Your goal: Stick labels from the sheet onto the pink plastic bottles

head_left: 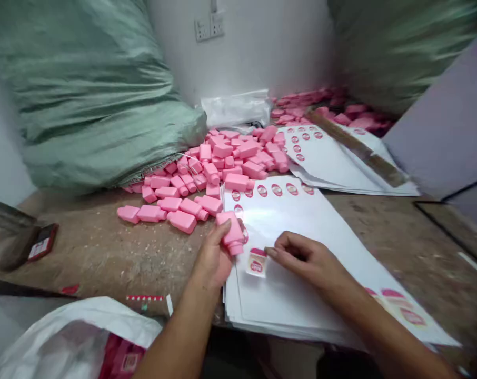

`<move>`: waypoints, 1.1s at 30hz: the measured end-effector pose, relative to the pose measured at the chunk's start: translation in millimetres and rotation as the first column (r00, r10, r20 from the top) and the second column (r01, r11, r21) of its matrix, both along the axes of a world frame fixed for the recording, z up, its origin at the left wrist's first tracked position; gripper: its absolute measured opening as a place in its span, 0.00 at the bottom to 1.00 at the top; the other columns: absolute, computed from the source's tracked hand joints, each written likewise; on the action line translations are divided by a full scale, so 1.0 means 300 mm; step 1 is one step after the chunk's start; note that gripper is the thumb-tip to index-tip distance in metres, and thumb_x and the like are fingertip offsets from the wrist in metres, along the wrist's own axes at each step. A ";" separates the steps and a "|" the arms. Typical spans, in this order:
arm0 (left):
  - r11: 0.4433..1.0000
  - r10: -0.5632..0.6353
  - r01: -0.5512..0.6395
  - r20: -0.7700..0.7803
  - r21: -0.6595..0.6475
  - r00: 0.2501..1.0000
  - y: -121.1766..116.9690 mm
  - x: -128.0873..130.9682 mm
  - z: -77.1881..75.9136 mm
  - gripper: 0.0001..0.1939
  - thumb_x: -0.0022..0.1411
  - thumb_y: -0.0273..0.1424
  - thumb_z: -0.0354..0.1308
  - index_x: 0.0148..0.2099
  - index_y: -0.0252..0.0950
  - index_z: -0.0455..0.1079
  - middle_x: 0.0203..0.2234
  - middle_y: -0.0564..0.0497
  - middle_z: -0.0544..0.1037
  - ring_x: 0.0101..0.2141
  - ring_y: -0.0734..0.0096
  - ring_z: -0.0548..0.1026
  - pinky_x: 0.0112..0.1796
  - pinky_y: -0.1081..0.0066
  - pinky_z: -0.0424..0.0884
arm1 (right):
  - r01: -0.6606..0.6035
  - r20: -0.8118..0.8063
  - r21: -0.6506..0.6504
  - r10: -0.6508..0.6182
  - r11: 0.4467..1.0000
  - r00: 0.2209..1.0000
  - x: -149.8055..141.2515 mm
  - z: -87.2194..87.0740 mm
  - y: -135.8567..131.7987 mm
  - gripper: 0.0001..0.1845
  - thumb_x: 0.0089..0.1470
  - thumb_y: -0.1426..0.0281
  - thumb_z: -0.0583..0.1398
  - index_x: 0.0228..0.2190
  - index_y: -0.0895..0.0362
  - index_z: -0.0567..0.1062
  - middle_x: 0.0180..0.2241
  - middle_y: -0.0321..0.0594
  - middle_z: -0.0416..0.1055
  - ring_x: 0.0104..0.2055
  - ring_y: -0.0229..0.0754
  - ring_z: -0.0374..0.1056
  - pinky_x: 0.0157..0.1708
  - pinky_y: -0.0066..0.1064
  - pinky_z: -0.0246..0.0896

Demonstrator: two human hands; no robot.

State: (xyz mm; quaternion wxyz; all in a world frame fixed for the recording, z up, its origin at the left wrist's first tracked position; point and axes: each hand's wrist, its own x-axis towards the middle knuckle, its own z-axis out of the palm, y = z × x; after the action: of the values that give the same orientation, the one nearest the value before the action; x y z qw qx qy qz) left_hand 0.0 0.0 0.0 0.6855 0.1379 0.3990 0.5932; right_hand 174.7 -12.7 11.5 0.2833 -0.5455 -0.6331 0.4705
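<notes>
My left hand (215, 258) is wrapped round a pink plastic bottle (231, 231), its neck tilted down toward me. Pinched at one edge between thumb and finger of my right hand (301, 258) is a small sticker (257, 263) with a pink top and a printed oval. It hangs just to the right of the bottle's neck, apart from it. Under both hands lies a stack of white sticker sheets (294, 305); ovals line the top sheet's far edge, and larger labels (406, 308) show near its right corner. A pile of pink bottles (222, 163) spreads beyond my left hand.
A big green sack (96, 95) leans at the left, another (416, 47) at the back right. More sheets (321, 163) lie under a wooden strip (357, 147). A calculator-like device (43, 242) sits at the left edge. An open white bag (76, 337) stands at front left.
</notes>
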 end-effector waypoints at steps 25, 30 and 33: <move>0.946 -0.323 0.323 0.031 -0.019 0.946 -0.235 0.101 0.099 0.26 0.64 0.49 0.46 0.55 0.36 0.65 0.40 0.43 0.74 0.35 0.64 0.76 0.27 0.71 0.73 | 0.004 -0.116 0.024 -0.001 1.000 0.993 0.057 0.083 -0.102 0.16 0.50 0.57 0.58 0.19 0.54 0.66 0.20 0.34 0.67 0.23 0.37 0.59 0.23 0.29 0.52; 0.949 -0.316 0.316 0.017 -0.020 0.949 -0.241 0.100 0.091 0.24 0.65 0.46 0.46 0.55 0.35 0.66 0.41 0.43 0.74 0.35 0.65 0.75 0.28 0.71 0.72 | 0.006 -0.098 0.015 -0.004 1.000 0.995 0.053 0.077 -0.100 0.15 0.49 0.58 0.58 0.20 0.54 0.66 0.20 0.34 0.67 0.23 0.37 0.59 0.24 0.29 0.52; 0.953 -0.303 0.303 -0.010 -0.021 0.953 -0.245 0.098 0.082 0.22 0.65 0.44 0.49 0.54 0.35 0.66 0.40 0.44 0.74 0.35 0.65 0.75 0.29 0.70 0.72 | 0.012 -0.084 0.009 -0.011 1.000 0.996 0.050 0.070 -0.098 0.16 0.49 0.57 0.58 0.20 0.54 0.66 0.20 0.33 0.66 0.24 0.37 0.59 0.24 0.29 0.53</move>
State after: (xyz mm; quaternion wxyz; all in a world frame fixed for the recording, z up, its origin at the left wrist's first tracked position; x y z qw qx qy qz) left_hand 29.3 -73.6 24.6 0.7671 0.1946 0.3833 0.4762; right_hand 189.8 -42.1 32.4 0.3151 -0.5274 -0.6197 0.4883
